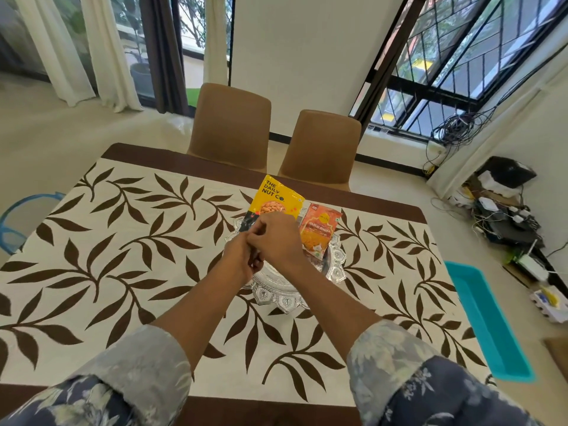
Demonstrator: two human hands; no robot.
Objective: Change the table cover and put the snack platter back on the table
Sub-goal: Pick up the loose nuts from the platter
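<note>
Since the leaf-print table cover (123, 241) is already lying flat across the table (215, 162) and the silver snack platter (282, 298) is sitting on it around the middle, I'm guessing we're looking at the finishing touches. Both hands are hovering right over the platter, bunched together. The left hand (239, 256) is tucking in under the right hand (276, 241), and the fingers on both are curling, but I honestly can't tell if they're pinching anything or just touching each other. The yellow almond pouch (276, 195) is standing at 12 o'clock from the knuckles, long axis running roughly 12 to 6, with the right hand nearer and seemingly brushing its lower edge. The orange packet (321, 229) is lying at 2 o'clock, just beside the right hand. Any tidying is probably going to be the right hand's job.
</note>
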